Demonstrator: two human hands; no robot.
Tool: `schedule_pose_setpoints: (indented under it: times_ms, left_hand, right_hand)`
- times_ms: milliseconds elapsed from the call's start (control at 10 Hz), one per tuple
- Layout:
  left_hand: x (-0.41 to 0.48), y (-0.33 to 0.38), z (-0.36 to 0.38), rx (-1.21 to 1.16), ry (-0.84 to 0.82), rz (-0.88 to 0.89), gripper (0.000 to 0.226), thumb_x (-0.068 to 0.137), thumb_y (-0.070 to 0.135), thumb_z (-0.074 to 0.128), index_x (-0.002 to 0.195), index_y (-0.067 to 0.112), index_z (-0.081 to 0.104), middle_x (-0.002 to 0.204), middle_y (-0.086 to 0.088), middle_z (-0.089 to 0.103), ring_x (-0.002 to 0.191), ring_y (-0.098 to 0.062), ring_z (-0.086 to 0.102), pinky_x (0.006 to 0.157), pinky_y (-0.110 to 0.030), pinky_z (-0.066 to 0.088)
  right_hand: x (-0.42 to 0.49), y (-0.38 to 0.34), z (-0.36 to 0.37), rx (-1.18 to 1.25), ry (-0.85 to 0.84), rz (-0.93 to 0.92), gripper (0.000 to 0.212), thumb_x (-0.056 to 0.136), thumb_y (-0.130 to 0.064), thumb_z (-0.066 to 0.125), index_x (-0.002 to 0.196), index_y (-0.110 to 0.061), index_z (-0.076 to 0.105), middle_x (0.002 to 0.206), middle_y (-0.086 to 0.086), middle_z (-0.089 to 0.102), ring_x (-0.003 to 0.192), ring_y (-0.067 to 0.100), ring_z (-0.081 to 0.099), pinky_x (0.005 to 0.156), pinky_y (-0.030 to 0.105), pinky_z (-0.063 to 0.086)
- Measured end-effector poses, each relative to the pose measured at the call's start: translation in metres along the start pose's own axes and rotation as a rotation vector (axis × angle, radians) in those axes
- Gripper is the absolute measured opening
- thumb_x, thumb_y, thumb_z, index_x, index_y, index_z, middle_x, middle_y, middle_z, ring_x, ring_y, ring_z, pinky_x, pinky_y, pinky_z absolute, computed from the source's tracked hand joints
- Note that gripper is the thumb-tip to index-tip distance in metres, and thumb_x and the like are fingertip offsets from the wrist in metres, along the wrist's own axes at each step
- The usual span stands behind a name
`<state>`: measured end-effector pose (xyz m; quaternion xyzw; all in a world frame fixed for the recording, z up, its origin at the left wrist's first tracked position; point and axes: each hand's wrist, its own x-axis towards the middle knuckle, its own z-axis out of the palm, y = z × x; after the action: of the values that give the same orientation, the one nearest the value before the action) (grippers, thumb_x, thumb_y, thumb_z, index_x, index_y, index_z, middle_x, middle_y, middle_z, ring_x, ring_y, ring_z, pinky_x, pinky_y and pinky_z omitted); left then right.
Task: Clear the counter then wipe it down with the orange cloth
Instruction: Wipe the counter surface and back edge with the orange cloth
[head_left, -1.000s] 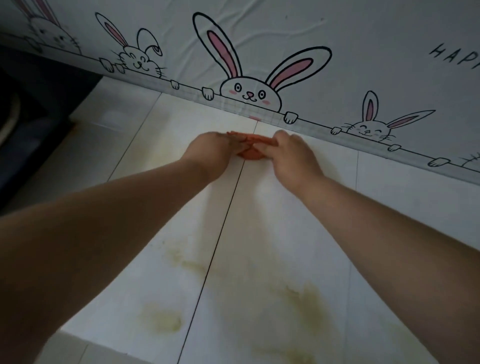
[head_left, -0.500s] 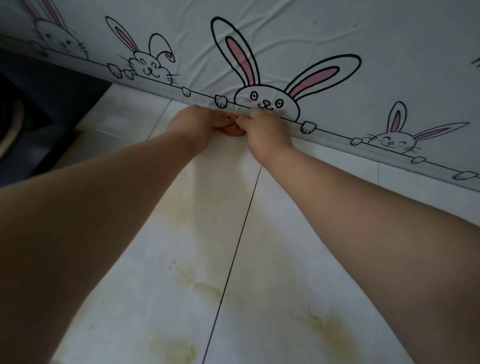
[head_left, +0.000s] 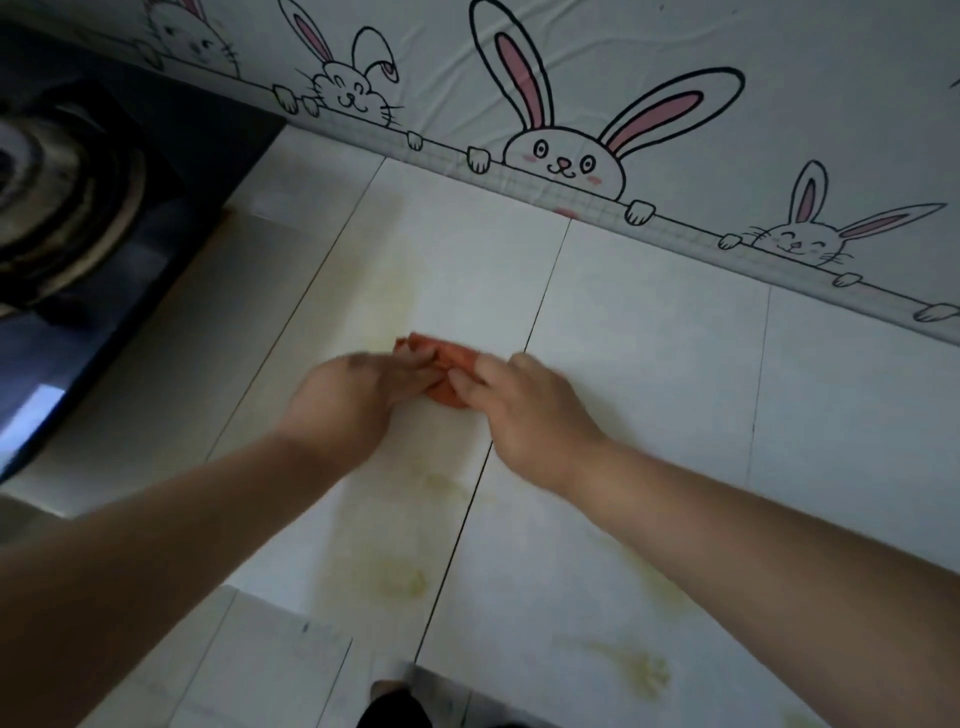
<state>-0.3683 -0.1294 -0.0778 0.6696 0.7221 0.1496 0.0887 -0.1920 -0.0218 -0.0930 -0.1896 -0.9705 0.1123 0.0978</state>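
On the counter (head_left: 649, 364), both outstretched hands press the orange cloth (head_left: 447, 369).

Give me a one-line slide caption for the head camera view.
Both bare hands, left hand and right hand, press a crumpled orange cloth onto the stained white tiled counter.

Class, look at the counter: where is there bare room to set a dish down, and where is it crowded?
Bare tile lies between the right hand and the bunny wall, and between the left hand and the stove. The stained patch between the forearms is free too. It is crowded only where both hands press the cloth.
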Motion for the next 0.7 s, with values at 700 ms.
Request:
schedule_pose_setpoints:
  times_ms: [700]
  left_hand:
    - [0.141,-0.046,-0.015,0.191,-0.020,-0.150,0.053,0.092,0.005,0.042,0.136,0.034,0.046,0.140,0.000,0.051,0.123,-0.024,0.051,0.101,-0.033,0.040]
  right_hand:
    - [0.132,0.084,-0.007,0.110,0.094,0.311,0.024,0.093,-0.043,0.049,0.081,-0.022,0.048,0.090,0.008,0.050,0.084,0.025,0.052,0.068,0.027,0.030]
